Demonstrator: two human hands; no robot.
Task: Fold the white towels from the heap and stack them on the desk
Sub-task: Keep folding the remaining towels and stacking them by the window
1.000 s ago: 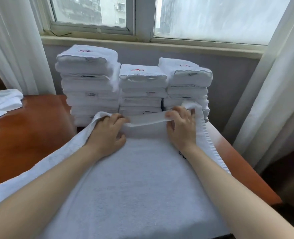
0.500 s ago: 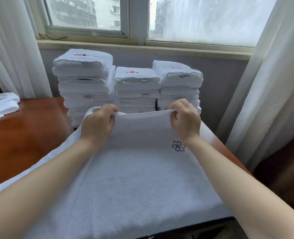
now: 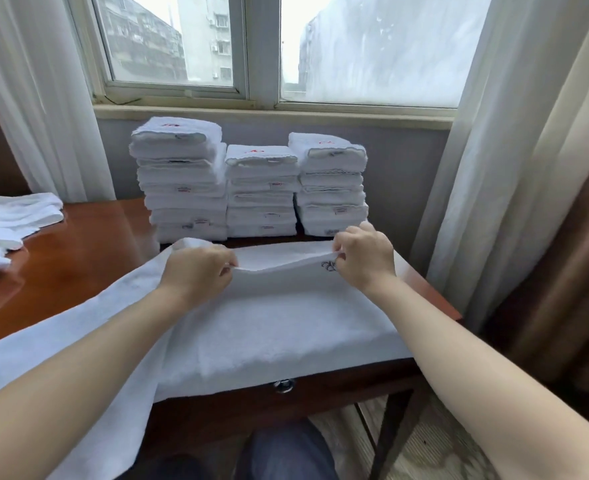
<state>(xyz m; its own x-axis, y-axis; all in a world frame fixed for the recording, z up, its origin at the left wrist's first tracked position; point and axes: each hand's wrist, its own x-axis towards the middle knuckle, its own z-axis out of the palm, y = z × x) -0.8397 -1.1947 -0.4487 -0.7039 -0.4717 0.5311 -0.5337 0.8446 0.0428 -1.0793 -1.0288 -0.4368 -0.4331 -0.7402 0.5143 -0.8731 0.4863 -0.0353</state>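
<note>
Both hands are pinching the far edge of the white towel [image 3: 279, 327] lying across the desk [image 3: 78, 265] at frame centre: the left hand [image 3: 196, 268] and right hand [image 3: 365, 261] are lifting that edge. Three stacks of folded towels [image 3: 262, 192] are standing behind it, beneath the window [image 3: 262, 46].

hotel room: curtains [image 3: 37, 98], wooden desk [image 3: 89, 258], stacked logo towels [image 3: 251, 188].

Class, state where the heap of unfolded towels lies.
Head view: the heap lies at the far left of the desk, left of the three folded stacks.
</note>
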